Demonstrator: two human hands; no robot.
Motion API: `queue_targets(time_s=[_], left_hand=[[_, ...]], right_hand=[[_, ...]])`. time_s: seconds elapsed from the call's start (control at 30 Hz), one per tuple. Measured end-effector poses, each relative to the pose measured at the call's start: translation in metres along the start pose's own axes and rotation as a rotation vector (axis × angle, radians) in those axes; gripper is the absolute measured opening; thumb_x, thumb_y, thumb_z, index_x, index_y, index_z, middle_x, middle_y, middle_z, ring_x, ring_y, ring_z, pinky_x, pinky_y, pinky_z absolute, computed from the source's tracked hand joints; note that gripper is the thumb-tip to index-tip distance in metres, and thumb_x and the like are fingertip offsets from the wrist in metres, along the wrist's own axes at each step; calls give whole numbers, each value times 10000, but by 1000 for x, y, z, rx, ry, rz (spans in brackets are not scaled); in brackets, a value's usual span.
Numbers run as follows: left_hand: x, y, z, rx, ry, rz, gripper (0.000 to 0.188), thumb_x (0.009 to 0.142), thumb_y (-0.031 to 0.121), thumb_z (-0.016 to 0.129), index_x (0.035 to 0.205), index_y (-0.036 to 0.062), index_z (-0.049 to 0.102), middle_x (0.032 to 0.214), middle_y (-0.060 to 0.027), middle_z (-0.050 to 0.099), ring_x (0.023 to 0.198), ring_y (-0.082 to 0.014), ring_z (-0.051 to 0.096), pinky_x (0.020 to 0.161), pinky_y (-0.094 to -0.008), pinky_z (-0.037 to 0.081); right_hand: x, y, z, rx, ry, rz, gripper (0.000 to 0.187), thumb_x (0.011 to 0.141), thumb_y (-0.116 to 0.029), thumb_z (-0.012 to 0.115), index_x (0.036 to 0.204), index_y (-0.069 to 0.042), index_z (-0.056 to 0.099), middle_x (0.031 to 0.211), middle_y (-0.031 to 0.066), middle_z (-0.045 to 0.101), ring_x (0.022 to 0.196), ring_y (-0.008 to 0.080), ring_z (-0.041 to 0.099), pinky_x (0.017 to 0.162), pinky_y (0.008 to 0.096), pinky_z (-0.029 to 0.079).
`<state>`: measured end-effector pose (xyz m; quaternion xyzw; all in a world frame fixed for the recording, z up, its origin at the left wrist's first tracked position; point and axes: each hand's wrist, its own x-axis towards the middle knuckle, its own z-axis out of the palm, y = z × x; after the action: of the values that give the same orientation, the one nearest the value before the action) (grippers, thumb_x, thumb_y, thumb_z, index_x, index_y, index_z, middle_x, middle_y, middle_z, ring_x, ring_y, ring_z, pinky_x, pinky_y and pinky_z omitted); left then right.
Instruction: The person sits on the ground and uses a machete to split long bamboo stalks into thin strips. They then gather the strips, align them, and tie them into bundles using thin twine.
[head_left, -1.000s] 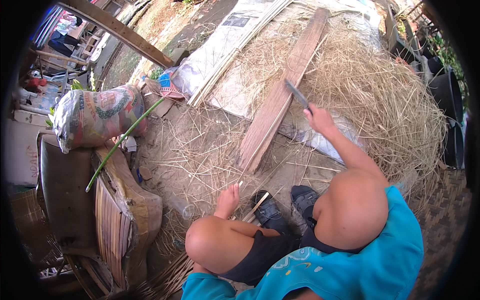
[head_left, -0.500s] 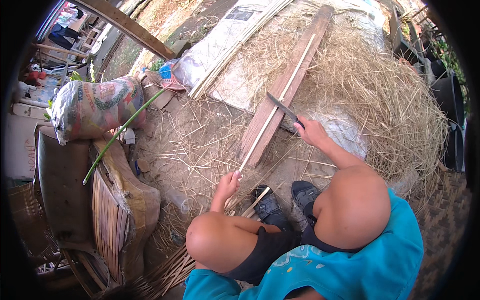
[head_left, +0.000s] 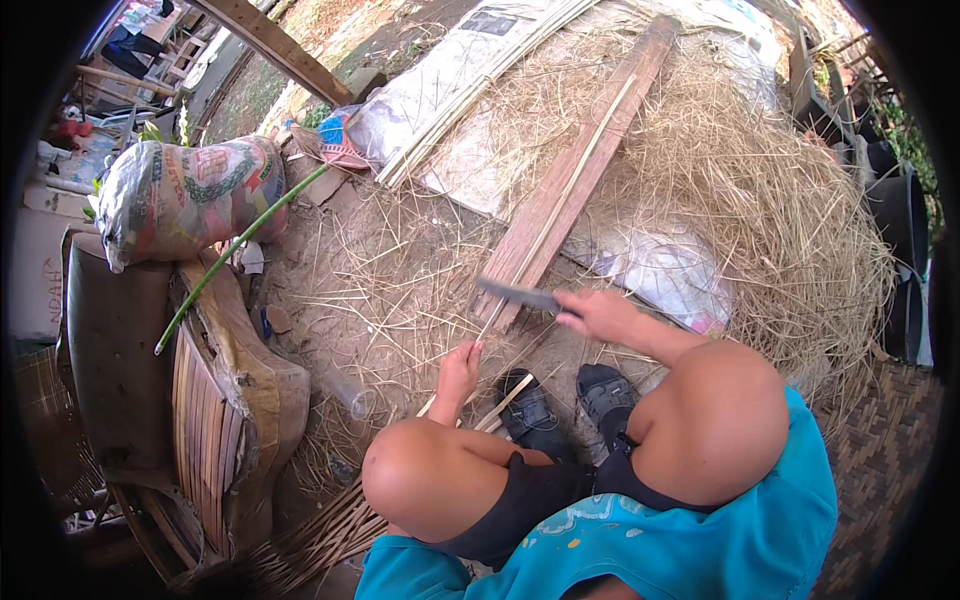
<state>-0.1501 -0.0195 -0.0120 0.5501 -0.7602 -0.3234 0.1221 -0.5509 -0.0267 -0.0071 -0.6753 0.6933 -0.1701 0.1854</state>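
Note:
A long, thin pale strip, likely bamboo [head_left: 584,160], lies lengthwise along a brown wooden plank [head_left: 560,190]. My left hand [head_left: 459,372] is closed on the strip's near end, just off the plank's near edge. In my right hand [head_left: 597,315] is the handle of a knife [head_left: 522,295], partly hidden by my fingers. Its dark blade lies across the strip near the plank's close end, a short way from my left hand.
Fine shavings [head_left: 780,190] heap up right of the plank. Pale strips [head_left: 470,90] lie on a white sheet beyond. A stuffed sack [head_left: 195,195], a green stalk [head_left: 240,240] and a worn chair [head_left: 250,400] stand left. More split strips [head_left: 335,540] lie beside my left leg.
My right hand has drawn the knife toward me along the strip, from about the plank's middle to its near end. My left hand still holds the strip's end.

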Motion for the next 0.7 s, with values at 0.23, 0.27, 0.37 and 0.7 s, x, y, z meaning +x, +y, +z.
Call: queue_targets(time_s=[0.23,0.27,0.37,0.7], left_hand=[[-76,-24,-61,279,-128,-341,342,1026,377,527,945,55,609,748,-261,645,734,-491,638,634,-583,475],[-73,-39,-64,254,-161,-315,358,1022,386,526,945,47,611,753,-264,648,742,-492,640,649,-584,479],[-54,-64,-35,162,-239,-191,404,1024,403,505,935,23,608,771,-271,659,772,-491,651,695,-580,493],[-20,-40,-21,286,-191,6,364,1066,375,399,1008,55,562,708,-319,631,696,-530,636,639,-632,490]], right_hand=[[40,107,-57,-76,227,551,380,1033,-441,498,1225,-128,595,789,207,695,751,431,692,692,526,561],[45,101,-63,-70,265,516,376,1033,-437,499,1209,-120,599,778,204,693,749,431,692,691,525,560],[21,55,-32,25,145,271,359,1030,-414,509,1207,-116,604,774,205,688,754,419,696,713,534,557],[8,76,-29,61,150,473,378,1016,-447,519,1225,-142,595,809,227,696,799,446,689,705,552,550]])
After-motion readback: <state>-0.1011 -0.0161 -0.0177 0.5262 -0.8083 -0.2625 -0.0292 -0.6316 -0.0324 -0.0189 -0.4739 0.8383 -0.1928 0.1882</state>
